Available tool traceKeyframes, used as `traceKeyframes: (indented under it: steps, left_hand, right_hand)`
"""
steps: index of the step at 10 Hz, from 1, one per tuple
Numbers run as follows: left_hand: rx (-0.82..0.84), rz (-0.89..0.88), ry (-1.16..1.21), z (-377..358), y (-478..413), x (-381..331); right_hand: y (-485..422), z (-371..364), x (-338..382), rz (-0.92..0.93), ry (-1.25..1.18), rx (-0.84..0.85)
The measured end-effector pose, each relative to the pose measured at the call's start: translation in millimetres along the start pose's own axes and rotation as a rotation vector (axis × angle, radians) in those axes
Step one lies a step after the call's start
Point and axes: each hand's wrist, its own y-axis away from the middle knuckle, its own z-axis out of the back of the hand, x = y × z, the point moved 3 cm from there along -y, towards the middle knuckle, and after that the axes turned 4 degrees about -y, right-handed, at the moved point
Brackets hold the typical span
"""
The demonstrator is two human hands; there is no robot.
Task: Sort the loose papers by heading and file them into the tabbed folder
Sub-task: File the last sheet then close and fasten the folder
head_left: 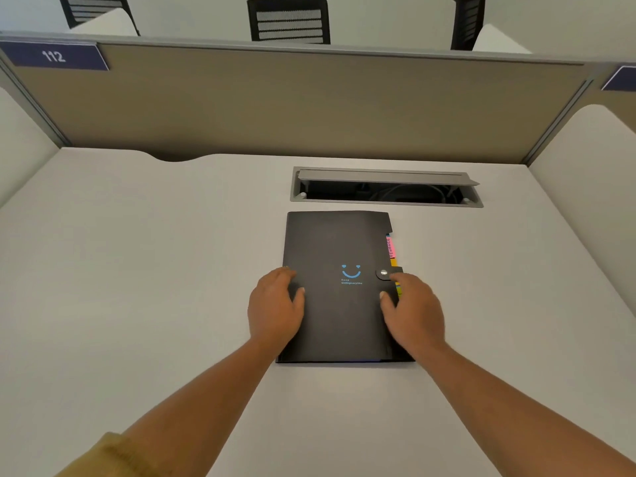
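Right hand (414, 306): fingers curled loosely over the folder's tab edge, thumb flat on the cover just below the snap strap (387, 273); resting, not gripping. Left hand (275, 304): fingers draped over the spine edge, thumb on the cover, pressing rather than clenching. The black tabbed folder (339, 294) lies flat and closed near the middle of the desk (137, 270), just in front of the cable tray (385, 187); coloured tabs (391, 249) poke out on its right side. No loose papers in view. Likely step: opening the folder. To do it well, keep the left hand pinning the spine, slide the right thumb under the strap, pop the snap upward, then swing the cover left without dragging the folder.
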Motion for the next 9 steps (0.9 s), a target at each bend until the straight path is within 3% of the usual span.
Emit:
traceKeyframes:
  steps: [1, 3, 7, 9]
  left_hand:
    - [0.031, -0.184, -0.167, -13, 13, -6]
    - [0.193, -0.297, -0.319, -41, 36, -12]
    - [0.248, -0.255, -0.369, -38, 37, -15]
    - [0.185, -0.285, -0.366, -18, 24, -24]
  right_hand:
    - [16, -19, 8, 0.177, 0.127, 0.151]
    - [40, -43, 8, 0.218, 0.255, 0.320]
    - [42, -45, 4, 0.194, 0.250, 0.353]
    - [27, -29, 22, 0.249, 0.228, 0.278]
